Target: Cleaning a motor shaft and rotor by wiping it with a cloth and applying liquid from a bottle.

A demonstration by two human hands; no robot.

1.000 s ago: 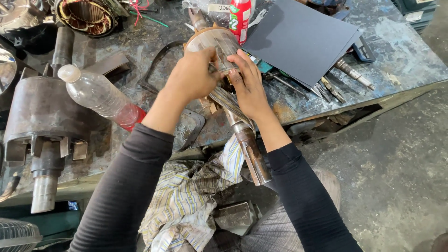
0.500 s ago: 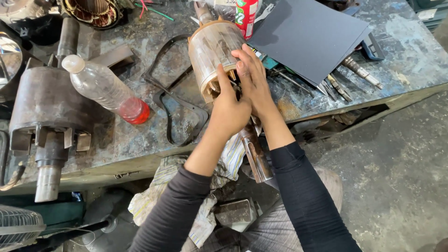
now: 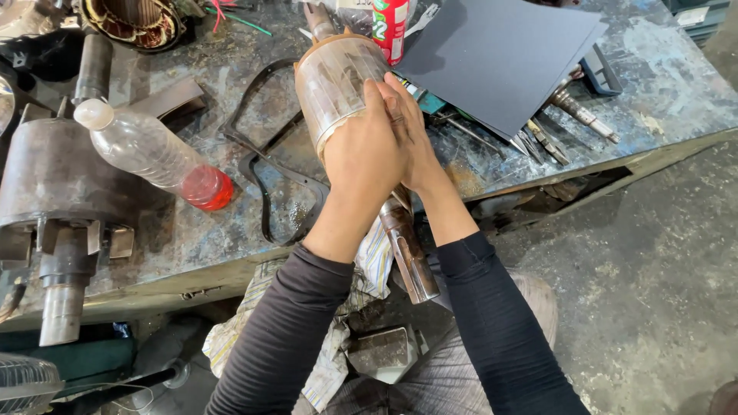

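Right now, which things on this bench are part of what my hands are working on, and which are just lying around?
In hand:
motor rotor
rotor shaft
left hand
right hand

Lying about:
plastic bottle
dark sheets
black band
red can
hand tools

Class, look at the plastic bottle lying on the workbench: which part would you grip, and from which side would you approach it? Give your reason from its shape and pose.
Grip the clear middle of the plastic bottle, probably from above. It lies on its side on the workbench, so the rounded body faces up with room either side. The white cap end sits close to the heavy metal part, leaving less room there.
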